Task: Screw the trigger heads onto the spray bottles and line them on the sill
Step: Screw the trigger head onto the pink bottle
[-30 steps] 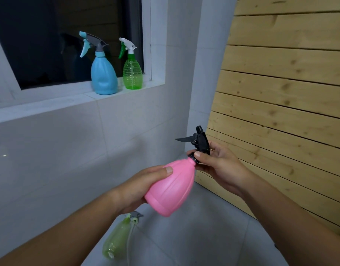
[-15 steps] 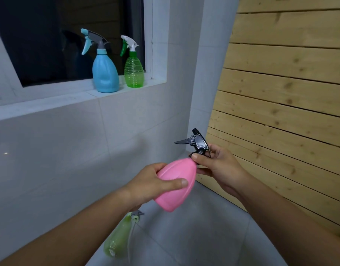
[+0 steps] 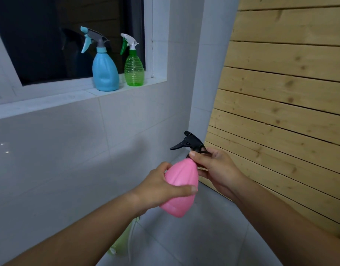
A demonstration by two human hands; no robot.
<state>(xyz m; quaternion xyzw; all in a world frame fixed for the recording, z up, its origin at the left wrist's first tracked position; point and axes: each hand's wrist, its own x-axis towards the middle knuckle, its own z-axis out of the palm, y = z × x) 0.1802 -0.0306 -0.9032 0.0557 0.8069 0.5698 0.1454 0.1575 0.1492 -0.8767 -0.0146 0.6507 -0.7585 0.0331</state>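
My left hand [image 3: 161, 187] grips the body of a pink spray bottle [image 3: 181, 189], held up in front of me and tilted. At its neck, the fingers of my right hand [image 3: 213, 166] pinch the collar of a black trigger head [image 3: 190, 143] whose lever points left. Two finished bottles stand upright side by side on the white window sill [image 3: 50, 100]: a blue one [image 3: 105, 73] with a grey and teal trigger, and to its right a clear green ribbed one [image 3: 134, 72] with a white and green trigger.
A pale green bottle [image 3: 121, 244] lies on the grey tiled floor below my left forearm, mostly hidden by it. A wooden slat wall [image 3: 280, 93] fills the right side. White tiles cover the wall under the dark window.
The pink bottle has turned more upright in my left hand, whose grip shifted around the body. My right hand stays at the black trigger's collar. The view has dropped slightly.
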